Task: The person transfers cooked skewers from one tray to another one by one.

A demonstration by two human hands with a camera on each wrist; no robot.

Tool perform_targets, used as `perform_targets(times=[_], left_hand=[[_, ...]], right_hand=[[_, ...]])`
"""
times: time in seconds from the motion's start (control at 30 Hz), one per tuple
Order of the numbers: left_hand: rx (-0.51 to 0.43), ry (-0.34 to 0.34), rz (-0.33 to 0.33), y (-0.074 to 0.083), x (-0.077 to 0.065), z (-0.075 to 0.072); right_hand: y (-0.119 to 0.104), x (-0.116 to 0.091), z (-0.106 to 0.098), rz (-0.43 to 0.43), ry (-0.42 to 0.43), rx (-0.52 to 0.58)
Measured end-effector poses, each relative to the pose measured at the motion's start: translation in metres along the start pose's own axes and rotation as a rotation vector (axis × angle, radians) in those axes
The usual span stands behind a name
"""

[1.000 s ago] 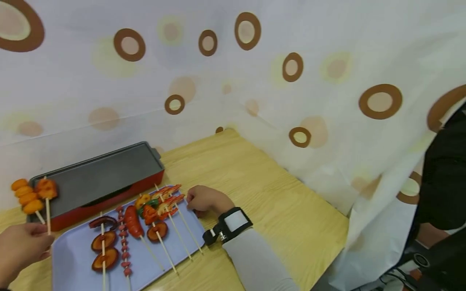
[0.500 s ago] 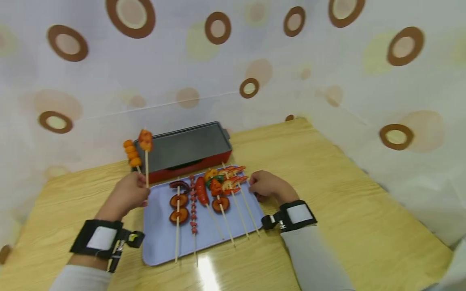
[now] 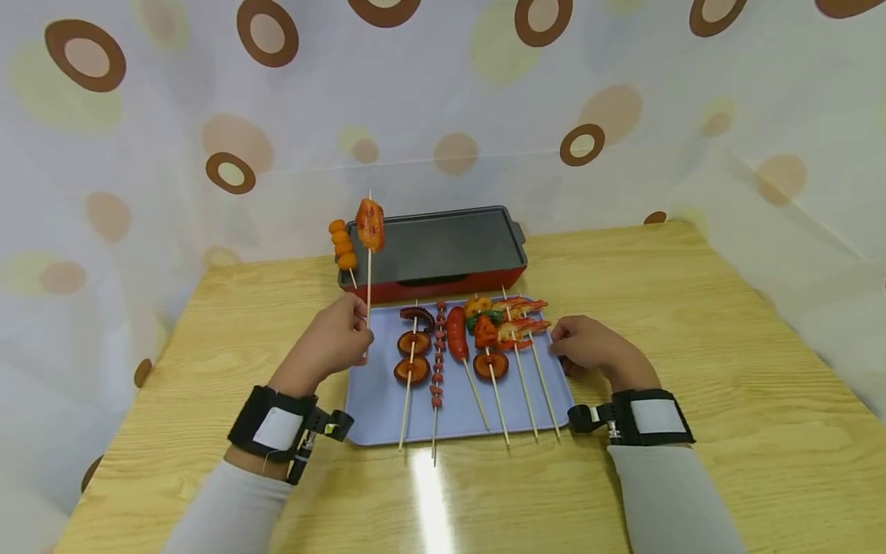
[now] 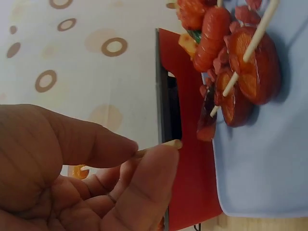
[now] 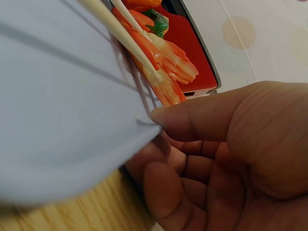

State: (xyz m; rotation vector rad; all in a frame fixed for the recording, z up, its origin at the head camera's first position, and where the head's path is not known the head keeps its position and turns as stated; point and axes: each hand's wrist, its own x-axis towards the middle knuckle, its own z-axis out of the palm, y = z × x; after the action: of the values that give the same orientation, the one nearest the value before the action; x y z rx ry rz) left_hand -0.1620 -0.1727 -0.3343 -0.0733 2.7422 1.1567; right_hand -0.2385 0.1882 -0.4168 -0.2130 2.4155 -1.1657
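My left hand (image 3: 337,336) pinches the bare stick of a skewer between thumb and finger. Its single glazed orange-brown meat piece (image 3: 371,225) stands up in front of the griddle (image 3: 443,246). In the left wrist view, the cut end of the stick (image 4: 174,143) pokes out past the fingertips. A skewer of orange balls (image 3: 342,245) appears to lie on the griddle's left end, its lower stick partly hidden by the hand. My right hand (image 3: 588,348) grips the right rim of the lavender tray (image 3: 377,408); in the right wrist view, the thumb lies on top of the rim.
On the tray lie several skewers: mushroom slices with a tentacle (image 3: 413,344), small red pieces (image 3: 439,358), a sausage (image 3: 457,333), mixed vegetables (image 3: 487,332) and shrimp (image 3: 515,327). Several sticks overhang its front edge. The patterned wall sheet (image 3: 457,100) rises behind the griddle.
The head view has swung left, bringing both forearms and the whole tray into sight. The meat skewer now stands more upright and higher, its meat turned. The right hand stays at the tray's rim.
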Motion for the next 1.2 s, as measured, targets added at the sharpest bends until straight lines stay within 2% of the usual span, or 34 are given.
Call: perform_targets(times=[0.23,0.37,0.5,0.67,0.83,1.03,1.2], left_hand=[[-0.075,-0.04,0.008,-0.007,-0.026,0.013],[-0.068,-0.036,0.019,-0.013,-0.038,0.023],[-0.073,-0.05,0.003,-0.02,-0.047,0.036],[-0.067,-0.036,-0.006,-0.023,-0.052,0.047],[0.005,0.001,0.013,-0.025,-0.059,0.051],[-0.021,-0.006,-0.01,-0.027,-0.064,0.053],[-0.006,-0.008,-0.037,-0.027,-0.067,0.054]], right_hand=[[-0.001,0.002,-0.001,0.012,-0.005,0.0],[-0.005,0.003,-0.004,0.004,-0.004,-0.004],[-0.003,0.002,-0.002,0.021,-0.012,-0.006],[0.0,0.0,0.001,0.025,-0.006,0.005],[0.001,-0.001,0.0,-0.001,0.001,0.004],[0.001,-0.001,-0.001,-0.025,-0.005,0.009],[0.002,-0.001,0.0,-0.029,-0.008,0.017]])
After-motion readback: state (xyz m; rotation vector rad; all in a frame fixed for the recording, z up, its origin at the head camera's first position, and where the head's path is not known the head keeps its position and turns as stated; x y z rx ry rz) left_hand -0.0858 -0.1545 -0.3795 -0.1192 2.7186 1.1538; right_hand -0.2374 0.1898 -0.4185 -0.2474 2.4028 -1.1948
